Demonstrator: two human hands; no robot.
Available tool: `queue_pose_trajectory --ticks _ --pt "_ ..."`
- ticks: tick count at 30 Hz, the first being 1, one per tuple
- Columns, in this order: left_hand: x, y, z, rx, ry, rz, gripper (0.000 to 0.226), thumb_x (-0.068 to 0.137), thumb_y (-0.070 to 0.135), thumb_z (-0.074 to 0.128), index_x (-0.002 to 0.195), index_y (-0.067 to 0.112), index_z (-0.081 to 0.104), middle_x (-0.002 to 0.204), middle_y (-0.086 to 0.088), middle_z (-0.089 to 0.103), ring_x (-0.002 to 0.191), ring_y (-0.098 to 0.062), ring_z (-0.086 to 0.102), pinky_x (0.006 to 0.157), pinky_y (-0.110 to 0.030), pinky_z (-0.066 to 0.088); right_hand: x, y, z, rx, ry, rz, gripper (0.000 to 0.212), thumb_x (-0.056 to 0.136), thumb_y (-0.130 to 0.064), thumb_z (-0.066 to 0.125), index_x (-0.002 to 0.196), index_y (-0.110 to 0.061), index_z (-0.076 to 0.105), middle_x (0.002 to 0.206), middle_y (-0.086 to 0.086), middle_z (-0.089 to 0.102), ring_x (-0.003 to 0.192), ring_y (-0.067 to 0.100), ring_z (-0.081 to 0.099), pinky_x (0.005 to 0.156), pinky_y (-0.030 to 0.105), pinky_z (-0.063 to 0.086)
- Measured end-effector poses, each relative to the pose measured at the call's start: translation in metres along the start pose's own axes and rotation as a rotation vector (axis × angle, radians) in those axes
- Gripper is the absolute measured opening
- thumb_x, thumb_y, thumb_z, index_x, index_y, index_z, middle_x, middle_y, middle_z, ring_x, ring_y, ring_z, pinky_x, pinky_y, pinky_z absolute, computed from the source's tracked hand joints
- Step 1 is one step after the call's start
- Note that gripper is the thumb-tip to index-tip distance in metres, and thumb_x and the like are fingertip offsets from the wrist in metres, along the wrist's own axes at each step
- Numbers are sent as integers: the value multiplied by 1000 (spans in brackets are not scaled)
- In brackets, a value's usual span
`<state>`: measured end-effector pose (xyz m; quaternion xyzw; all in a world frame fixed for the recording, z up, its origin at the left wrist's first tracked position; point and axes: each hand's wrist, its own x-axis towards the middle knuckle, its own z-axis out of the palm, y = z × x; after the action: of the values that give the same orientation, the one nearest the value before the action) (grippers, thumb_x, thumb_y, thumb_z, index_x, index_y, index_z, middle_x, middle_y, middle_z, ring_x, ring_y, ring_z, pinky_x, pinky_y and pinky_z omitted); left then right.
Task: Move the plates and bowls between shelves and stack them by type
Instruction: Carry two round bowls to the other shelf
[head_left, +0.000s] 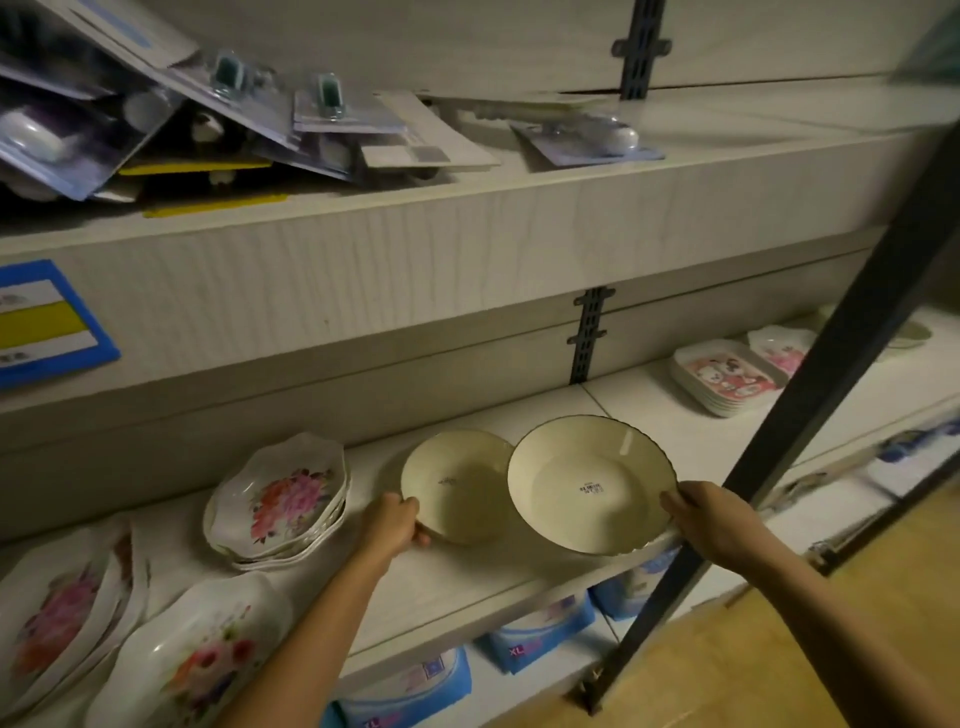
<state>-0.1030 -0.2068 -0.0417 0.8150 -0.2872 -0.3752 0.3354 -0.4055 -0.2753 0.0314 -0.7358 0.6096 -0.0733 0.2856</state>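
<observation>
Two cream bowls sit side by side on the white middle shelf (457, 577). The smaller bowl (457, 488) is on the left, and my left hand (392, 525) grips its near-left rim with the thumb over the edge. The larger bowl (589, 480), dark-rimmed with a barcode sticker inside, overlaps the smaller one's right side. My right hand (714, 522) grips its near-right rim. This bowl tilts toward me and juts over the shelf's front edge.
A stack of floral scalloped plates (283, 499) stands left of the bowls, with more floral dishes (202, 654) at the near left. Pink cartoon trays (727, 376) are stacked far right. A dark diagonal post (810, 415) crosses on the right. Blister packs (208, 119) crowd the upper shelf.
</observation>
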Motion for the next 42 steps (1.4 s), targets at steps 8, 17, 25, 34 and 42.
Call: queue_pose_trajectory --ticks 8,17,25,34,42 --pt "-27 2 -40 59 -9 133 20 91 11 42 82 2 57 51 -7 60 55 -22 57 47 -26 34 -51 26 -4 142 45 0 32 98 -23 39 73 -13 56 68 4 53 63 13 50 60 23 40" --pt "-84 25 -28 125 -77 263 25 89 7 45 76 -4 63 36 -1 56 46 -23 55 50 -27 34 -96 89 -26 211 63 41 35 98 -22 40 69 -11 57 64 1 49 61 17 44 62 31 36" --pt "-143 52 39 132 -80 291 25 87 9 48 81 -12 60 62 -15 55 63 -30 53 60 -35 40 -118 163 -77 228 96 52 38 98 -17 41 66 -1 53 59 -1 44 57 15 39 60 32 32" --pt "-216 89 160 111 -89 294 29 86 6 45 61 -1 55 38 -4 54 39 -21 50 47 -29 35 -124 287 -146 184 130 87 34 96 -21 42 65 -10 49 57 0 42 57 17 38 61 34 32" --pt "-235 135 251 153 -65 346 33 89 9 42 57 3 51 31 -2 47 34 -11 41 49 -27 34 -104 358 -201 209 150 114 37 96 -17 43 59 -10 45 55 0 41 54 16 36 59 34 30"
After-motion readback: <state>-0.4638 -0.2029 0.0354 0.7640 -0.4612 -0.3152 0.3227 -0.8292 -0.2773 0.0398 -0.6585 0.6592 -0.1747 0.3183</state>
